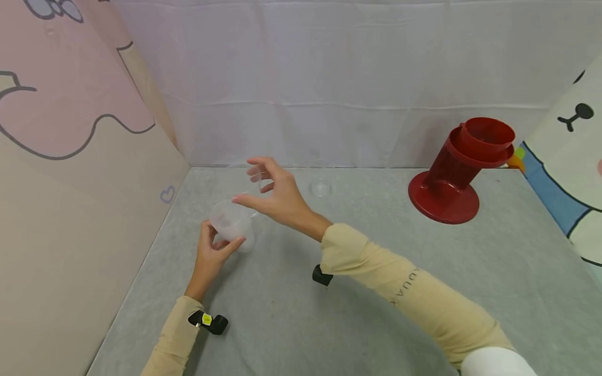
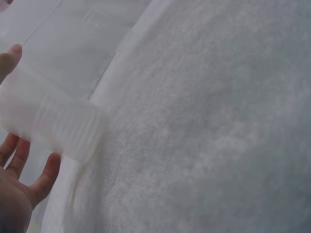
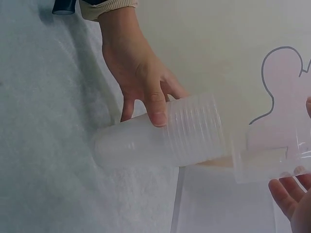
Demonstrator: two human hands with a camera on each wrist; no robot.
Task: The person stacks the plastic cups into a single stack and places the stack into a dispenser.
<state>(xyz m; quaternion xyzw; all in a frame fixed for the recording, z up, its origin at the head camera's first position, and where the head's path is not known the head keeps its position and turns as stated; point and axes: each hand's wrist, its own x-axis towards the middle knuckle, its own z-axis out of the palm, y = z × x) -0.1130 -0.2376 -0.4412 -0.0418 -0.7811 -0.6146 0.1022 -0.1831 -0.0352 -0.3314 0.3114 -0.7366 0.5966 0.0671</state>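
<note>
On the grey table (image 1: 376, 292), left grip (image 1: 211, 256) clasps cup stack (image 1: 230, 222); right grip (image 1: 275, 193) pinches one clear cup (image 3: 272, 155).

we note: grey felt tabletop (image 1: 470, 271); white sheet backdrop (image 1: 329, 78) at twelve o'clock; pink cartoon panel (image 1: 70, 130) at nine; bear-print panel (image 1: 578, 172) at three.

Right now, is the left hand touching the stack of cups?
Touching. The right wrist view shows the left hand gripping the stack of cups, thumb pressed on its side.

stack of cups (image 1: 230, 223) lies tilted at the surface's (image 1: 376, 292) left; the dispenser (image 1: 463, 169) stands far right, behind.
</note>
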